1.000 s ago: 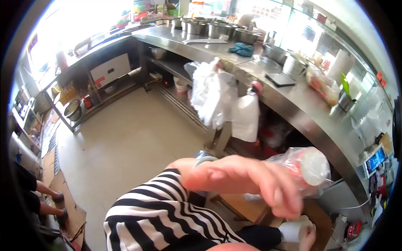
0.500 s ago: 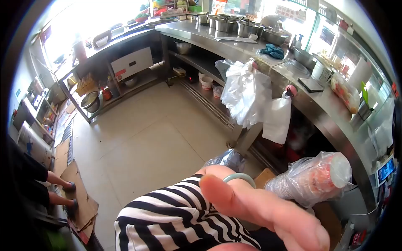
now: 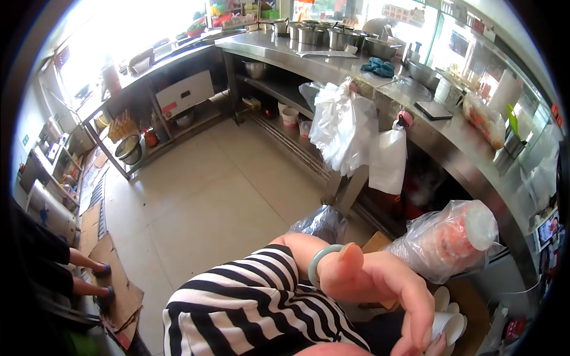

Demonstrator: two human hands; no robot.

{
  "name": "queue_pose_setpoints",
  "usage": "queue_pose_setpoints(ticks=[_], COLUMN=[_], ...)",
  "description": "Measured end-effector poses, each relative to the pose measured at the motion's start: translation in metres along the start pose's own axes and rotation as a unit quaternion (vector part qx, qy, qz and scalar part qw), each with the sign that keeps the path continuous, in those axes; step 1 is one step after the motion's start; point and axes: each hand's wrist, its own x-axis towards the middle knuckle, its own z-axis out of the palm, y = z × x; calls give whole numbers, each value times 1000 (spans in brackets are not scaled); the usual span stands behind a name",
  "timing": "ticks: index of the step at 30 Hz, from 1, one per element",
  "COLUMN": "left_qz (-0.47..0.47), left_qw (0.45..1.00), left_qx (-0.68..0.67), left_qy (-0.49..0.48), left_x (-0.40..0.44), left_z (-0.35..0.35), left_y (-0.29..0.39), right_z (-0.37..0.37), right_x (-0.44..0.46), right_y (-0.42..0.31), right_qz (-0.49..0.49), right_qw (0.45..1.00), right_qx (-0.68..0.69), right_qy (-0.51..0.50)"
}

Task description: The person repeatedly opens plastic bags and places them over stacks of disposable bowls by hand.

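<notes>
My left hand (image 3: 380, 282), with a pale green bangle (image 3: 319, 267) at its wrist, reaches across the lower middle from a black-and-white striped sleeve (image 3: 231, 296). Its thumb stands apart from the bent fingers, and nothing shows between them. Just beyond those fingers is a white paper cup (image 3: 448, 326), tilted, with more white cups (image 3: 442, 298) beside it in a brown cardboard box (image 3: 474, 302). Fingertips of my right hand (image 3: 438, 345) press against the paper cup at the bottom edge; the rest of that hand is hidden.
A plastic-wrapped stack of printed cups (image 3: 457, 237) lies right of my hand. White plastic bags (image 3: 344, 127) hang from the steel counter (image 3: 392, 89), which carries pots (image 3: 312, 35). Another person's legs (image 3: 89, 273) stand at left on cardboard (image 3: 122, 285).
My left hand has turned and drawn back, its fingers now bent downward and its thumb raised. The white cups and my right fingertips have come into view. The camera has shifted slightly.
</notes>
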Motion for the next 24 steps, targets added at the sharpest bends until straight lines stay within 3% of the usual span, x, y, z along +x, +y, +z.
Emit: queue_pose_setpoints(ticks=[3, 5, 8, 17, 19, 20, 22, 23, 24], left_qz=[-1, -1, 0, -14, -19, -27, -40, -48, -47], left_qw=[1000, 1000, 1000, 998, 994, 990, 973, 945, 919], left_qx=[0, 3, 4, 15, 21, 27, 45, 97, 130], left_qy=[6, 9, 17, 56, 101, 135, 222, 309, 369], left_x=[-3, -5, -8, -22, -27, -31, -43, -53, -64], left_z=[1, 1, 1, -2, -8, -12, -28, -37, -54], left_y=[1, 5, 9, 13, 13, 10, 4, -5, -14], right_z=[0, -4, -16, -24, -40, -58, -90, -127, -141], right_x=[-2, -1, 4, 13, 15, 12, 12, 10, 13], right_y=[2, -4, -12, -18, -18, -36, -55, -102, -117], right_qz=[-4, 43, 17, 33, 27, -33, -4, 6, 29], right_qw=[1000, 998, 999, 991, 987, 983, 986, 981, 981], right_qx=[-18, -22, -10, -122, -149, -143, -88, -143, -48], right_qy=[-15, -46, -43, 39, 59, 108, 140, 130, 188])
